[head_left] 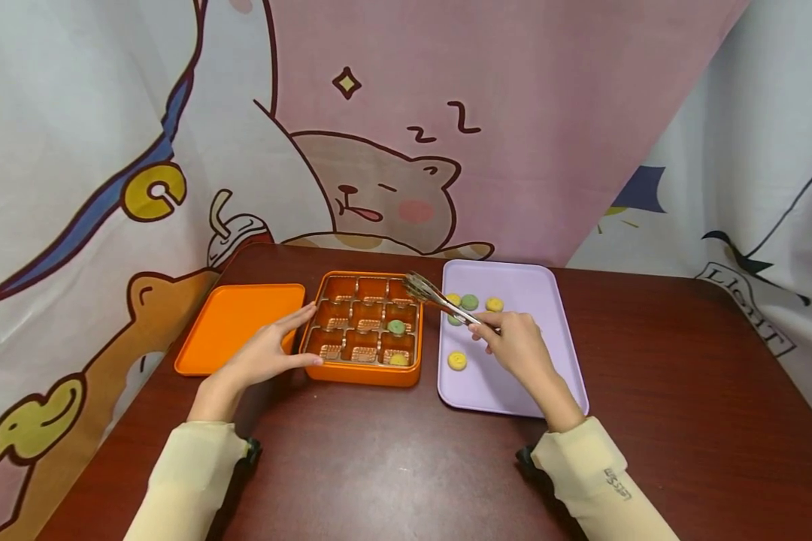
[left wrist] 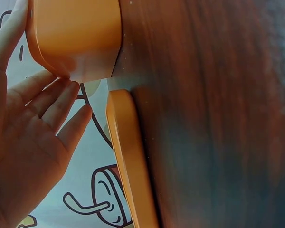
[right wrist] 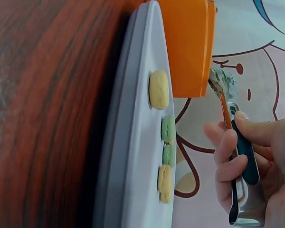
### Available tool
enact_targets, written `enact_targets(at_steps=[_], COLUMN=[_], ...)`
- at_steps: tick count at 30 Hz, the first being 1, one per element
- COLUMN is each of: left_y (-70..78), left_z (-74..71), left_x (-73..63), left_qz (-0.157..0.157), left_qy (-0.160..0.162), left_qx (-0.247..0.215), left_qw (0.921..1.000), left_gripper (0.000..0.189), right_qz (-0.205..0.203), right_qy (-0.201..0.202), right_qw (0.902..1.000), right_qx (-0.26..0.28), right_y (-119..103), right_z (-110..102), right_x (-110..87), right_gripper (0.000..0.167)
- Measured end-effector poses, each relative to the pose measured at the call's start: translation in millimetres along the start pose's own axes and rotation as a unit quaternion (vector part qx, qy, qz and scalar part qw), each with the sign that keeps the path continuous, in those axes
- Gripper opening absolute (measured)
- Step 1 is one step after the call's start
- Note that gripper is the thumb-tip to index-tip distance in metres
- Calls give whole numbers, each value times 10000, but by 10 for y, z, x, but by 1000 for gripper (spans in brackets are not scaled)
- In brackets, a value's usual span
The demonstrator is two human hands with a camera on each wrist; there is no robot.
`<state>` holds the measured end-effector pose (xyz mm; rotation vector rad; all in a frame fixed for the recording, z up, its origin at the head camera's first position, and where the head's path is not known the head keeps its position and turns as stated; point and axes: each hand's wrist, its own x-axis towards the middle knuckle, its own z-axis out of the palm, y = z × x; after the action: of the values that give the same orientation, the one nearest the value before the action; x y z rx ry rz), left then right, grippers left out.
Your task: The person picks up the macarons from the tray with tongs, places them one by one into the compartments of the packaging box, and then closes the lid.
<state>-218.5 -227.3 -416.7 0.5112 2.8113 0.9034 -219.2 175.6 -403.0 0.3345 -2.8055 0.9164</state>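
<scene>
My right hand (head_left: 517,342) grips metal tongs (head_left: 446,305) above the lavender tray. The tongs' tips reach over the right rim of an orange box (head_left: 368,374), by its back right compartment. In the right wrist view something greenish shows at the tips; I cannot tell whether it is a cookie or a reflection. My left hand (head_left: 271,349) rests against the box's left side, fingers straight and thumb at the front rim. Inside the clear divided insert, a green cookie (head_left: 396,327) lies in the middle right compartment and a yellow cookie (head_left: 398,361) in the front right one.
The lavender tray (head_left: 514,394) stands right of the box. Several yellow and green cookies lie on it, among them a yellow one (head_left: 456,361) near its left edge. An orange lid (head_left: 226,323) lies left of the box. A printed curtain (head_left: 528,150) hangs behind the table.
</scene>
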Motion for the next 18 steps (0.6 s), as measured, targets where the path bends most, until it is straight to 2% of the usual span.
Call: enact_targets(at_steps=[11,18], left_y=[9,9], left_z=[-15,-17], left_x=[-20,-5], left_qz=[-3,8], left_qy=[-38,-29], left_qx=[-5,45], left_qw=[10000,10000], left_gripper=[97,97], right_qz=[139,70], right_qy=[-335,-293], right_qw=[9985,9979], right_qx=[-421,-576], right_y=[-124,-156], right_z=[11,9], right_x=[81,107], right_gripper=[25,24])
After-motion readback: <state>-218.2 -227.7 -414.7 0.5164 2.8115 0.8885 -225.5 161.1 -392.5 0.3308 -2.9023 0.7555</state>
